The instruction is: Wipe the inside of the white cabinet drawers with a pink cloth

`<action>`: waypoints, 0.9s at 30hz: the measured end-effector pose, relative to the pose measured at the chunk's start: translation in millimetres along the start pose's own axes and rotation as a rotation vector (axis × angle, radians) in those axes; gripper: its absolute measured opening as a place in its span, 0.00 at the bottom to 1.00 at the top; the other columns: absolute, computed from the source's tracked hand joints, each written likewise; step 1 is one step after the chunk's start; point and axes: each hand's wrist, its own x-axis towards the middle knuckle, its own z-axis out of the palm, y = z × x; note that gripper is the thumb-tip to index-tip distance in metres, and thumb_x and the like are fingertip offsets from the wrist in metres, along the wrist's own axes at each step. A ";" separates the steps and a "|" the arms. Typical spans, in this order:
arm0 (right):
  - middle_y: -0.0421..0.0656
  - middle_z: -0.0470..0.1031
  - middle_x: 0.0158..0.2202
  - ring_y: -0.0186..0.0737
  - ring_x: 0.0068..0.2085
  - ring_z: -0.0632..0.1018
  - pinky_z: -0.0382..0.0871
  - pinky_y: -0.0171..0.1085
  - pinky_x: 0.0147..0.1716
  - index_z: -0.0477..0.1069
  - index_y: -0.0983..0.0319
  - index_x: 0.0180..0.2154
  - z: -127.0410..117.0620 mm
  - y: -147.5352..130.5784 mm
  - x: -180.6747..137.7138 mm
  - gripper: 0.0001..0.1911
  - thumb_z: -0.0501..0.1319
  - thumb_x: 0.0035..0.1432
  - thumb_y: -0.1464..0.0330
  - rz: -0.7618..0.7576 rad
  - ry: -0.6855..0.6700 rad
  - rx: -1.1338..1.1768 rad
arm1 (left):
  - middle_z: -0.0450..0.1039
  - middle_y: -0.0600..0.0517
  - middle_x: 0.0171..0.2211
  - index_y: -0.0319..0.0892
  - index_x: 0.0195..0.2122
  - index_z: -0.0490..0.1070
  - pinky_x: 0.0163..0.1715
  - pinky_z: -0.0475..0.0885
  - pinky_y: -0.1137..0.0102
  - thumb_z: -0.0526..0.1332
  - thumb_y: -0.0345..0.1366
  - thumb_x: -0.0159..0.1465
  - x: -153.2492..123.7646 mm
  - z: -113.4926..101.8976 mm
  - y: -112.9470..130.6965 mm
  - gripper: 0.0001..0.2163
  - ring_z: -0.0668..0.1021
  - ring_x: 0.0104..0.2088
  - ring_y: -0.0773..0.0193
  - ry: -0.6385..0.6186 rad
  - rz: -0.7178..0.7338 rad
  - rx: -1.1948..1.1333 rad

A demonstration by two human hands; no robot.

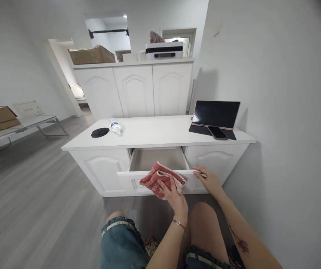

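Note:
A folded red-and-white towel is in my left hand, whose fingers spread over its near side. It sits in front of the drawer front and overlaps its top edge. The drawer is pulled out from the white cabinet, and its visible bottom is bare. At the right end of the drawer front, my right hand grips the top edge, with fingertips over it. Whether the towel touches the drawer front I cannot tell.
On the cabinet top lie a clear plastic bottle, a black cloth-like round item, a propped tablet and a phone. A wall stands close on the right. My knees are just below the drawer.

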 end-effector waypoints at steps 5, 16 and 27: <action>0.45 0.78 0.40 0.43 0.40 0.76 0.72 0.39 0.38 0.75 0.59 0.39 -7.8 -0.6 6.7 0.19 0.57 0.55 0.53 0.036 -0.066 0.019 | 0.19 0.46 0.67 0.47 0.65 0.49 0.60 0.48 0.43 0.48 0.17 0.56 -17.2 27.7 -4.4 0.35 0.35 0.65 0.46 -0.160 0.084 0.007; 0.44 0.79 0.38 0.44 0.39 0.77 0.71 0.41 0.40 0.76 0.60 0.39 -9.9 8.5 12.4 0.21 0.58 0.53 0.52 0.077 -0.078 -0.010 | 0.66 0.49 0.58 0.52 0.63 0.54 0.58 0.63 0.55 0.54 0.28 0.62 0.1 34.3 -76.4 0.27 0.66 0.59 0.56 -0.471 0.778 0.299; 0.44 0.79 0.38 0.43 0.38 0.76 0.70 0.39 0.39 0.76 0.59 0.37 -10.9 -1.6 8.8 0.21 0.57 0.53 0.51 0.069 -0.075 0.000 | 0.75 0.52 0.49 0.46 0.53 0.69 0.50 0.65 0.68 0.50 0.32 0.67 51.4 -32.3 -149.2 0.16 0.72 0.53 0.64 -0.720 0.981 0.430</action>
